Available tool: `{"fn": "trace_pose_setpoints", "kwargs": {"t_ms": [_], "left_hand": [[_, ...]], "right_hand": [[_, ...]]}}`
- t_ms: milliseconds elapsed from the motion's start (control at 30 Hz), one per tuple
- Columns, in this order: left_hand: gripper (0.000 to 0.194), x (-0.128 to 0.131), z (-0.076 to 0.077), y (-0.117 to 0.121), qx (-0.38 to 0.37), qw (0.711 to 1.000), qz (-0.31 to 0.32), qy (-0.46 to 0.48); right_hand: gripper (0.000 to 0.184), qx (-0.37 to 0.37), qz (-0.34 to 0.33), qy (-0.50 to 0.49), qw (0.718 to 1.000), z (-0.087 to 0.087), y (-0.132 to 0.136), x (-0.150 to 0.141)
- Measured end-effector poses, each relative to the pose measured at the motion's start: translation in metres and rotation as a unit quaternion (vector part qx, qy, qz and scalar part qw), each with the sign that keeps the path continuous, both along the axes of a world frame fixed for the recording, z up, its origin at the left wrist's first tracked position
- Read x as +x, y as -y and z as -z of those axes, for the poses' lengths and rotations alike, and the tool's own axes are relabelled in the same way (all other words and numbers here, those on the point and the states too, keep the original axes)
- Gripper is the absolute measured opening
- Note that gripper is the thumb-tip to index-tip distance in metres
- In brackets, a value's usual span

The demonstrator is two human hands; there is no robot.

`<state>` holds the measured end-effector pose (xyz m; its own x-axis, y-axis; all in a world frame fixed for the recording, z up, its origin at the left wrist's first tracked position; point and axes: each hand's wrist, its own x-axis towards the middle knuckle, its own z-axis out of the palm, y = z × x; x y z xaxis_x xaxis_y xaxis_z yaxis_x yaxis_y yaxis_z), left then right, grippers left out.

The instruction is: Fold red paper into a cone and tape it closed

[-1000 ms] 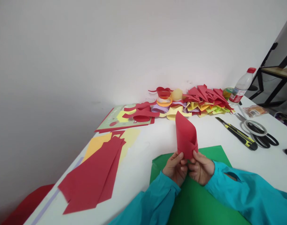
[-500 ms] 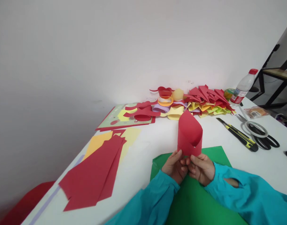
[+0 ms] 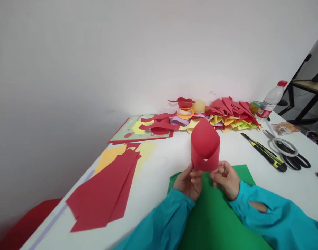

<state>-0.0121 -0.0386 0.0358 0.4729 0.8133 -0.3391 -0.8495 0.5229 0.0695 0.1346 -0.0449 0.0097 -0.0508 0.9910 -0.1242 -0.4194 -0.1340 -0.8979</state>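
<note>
A red paper ring with a pointed peak (image 3: pixel 205 140) is held upright above the green sheet (image 3: pixel 213 222), with a small gap at its front. My left hand (image 3: pixel 189 182) pinches its lower left edge between thumb and fingers. At the lower right edge, my right hand (image 3: pixel 226 178) has its thumb and fingertips closed on the rim. Both hands are below the ring and apart from each other.
Cut red paper (image 3: pixel 104 191) lies at left on the white table. Behind are finished paper rings (image 3: pixel 183 114) and a stack of folded paper (image 3: pixel 230 111). At right are a utility knife (image 3: pixel 266 152), scissors (image 3: pixel 295 159), a tape roll (image 3: pixel 285 146) and a bottle (image 3: pixel 270 100).
The red paper ring has shifted left and turned so its gap faces nearer the front. My hands, close together before, have moved apart to its two sides.
</note>
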Motion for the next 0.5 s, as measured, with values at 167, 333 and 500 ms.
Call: {"fn": "trace_pose_setpoints", "kwargs": {"t_ms": [167,333,500], "left_hand": [[0.017,0.003,0.001,0.004,-0.011,0.999,0.041,0.002],[0.01,0.007,0.003,0.0,0.008,0.99,0.078,-0.114],[0.019,0.01,0.011,0.004,0.269,0.878,0.029,-0.394]], "right_hand": [[0.033,0.153,0.016,0.225,0.962,0.001,-0.003,0.012],[0.014,0.178,0.08,0.388,0.901,-0.003,-0.006,0.025],[0.018,0.277,0.145,0.458,0.832,-0.011,-0.002,0.03]]}}
